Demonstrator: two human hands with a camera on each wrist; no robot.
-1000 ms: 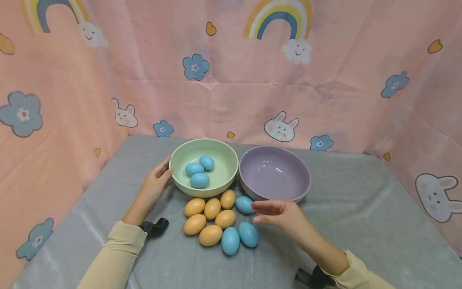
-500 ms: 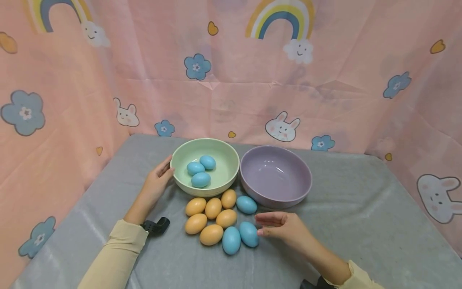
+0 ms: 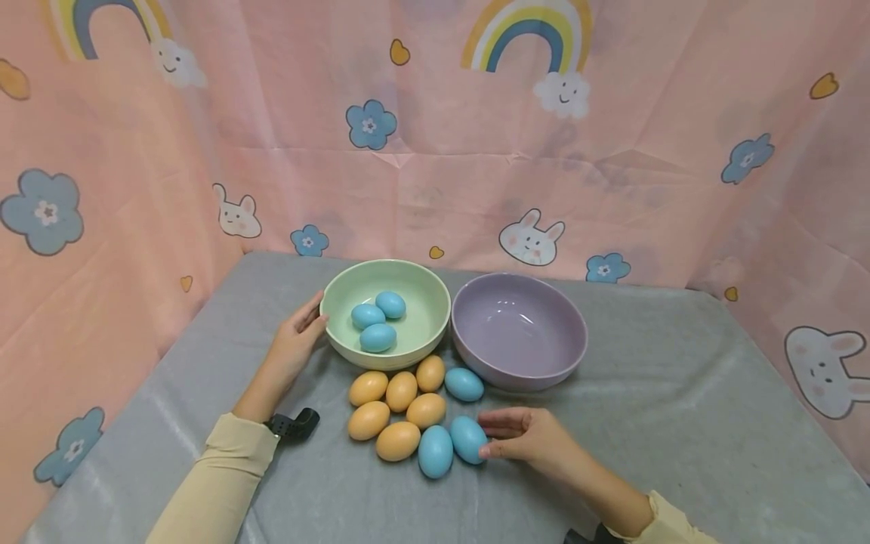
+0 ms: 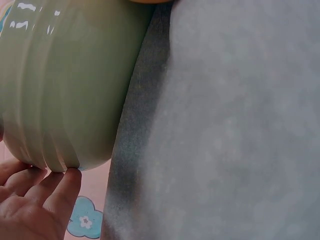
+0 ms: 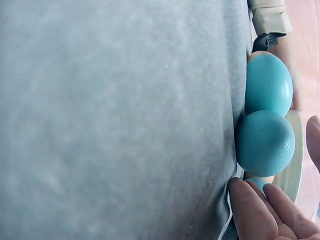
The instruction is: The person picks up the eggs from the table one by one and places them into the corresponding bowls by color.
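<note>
My left hand [image 3: 292, 351] rests its fingertips against the outer left side of a light green bowl [image 3: 428, 302]; the left wrist view shows the extended fingers [image 4: 65, 192] touching the bowl's ridged wall. Inside lie three blue eggs, one of them a blue egg [image 3: 377, 338] nearest the front. My right hand [image 3: 533, 440] is at the right side of a blue egg [image 3: 469, 440] on the table, thumb and fingers apart. In the right wrist view this egg [image 5: 265, 142] sits between the spread thumb and fingers, with a gap on the thumb side.
A purple bowl [image 3: 516, 325] stands right of the green one. Several yellow-orange eggs [image 3: 398, 441] lie in front of the green bowl. A blue egg [image 3: 436, 452] and another blue egg [image 3: 464, 384] lie beside them on the grey cloth [image 3: 646, 393]. Pink printed curtains surround the table.
My right hand has moved down toward the front, from the blue egg by the purple bowl to the right front blue egg. My left hand stays against the green bowl.
</note>
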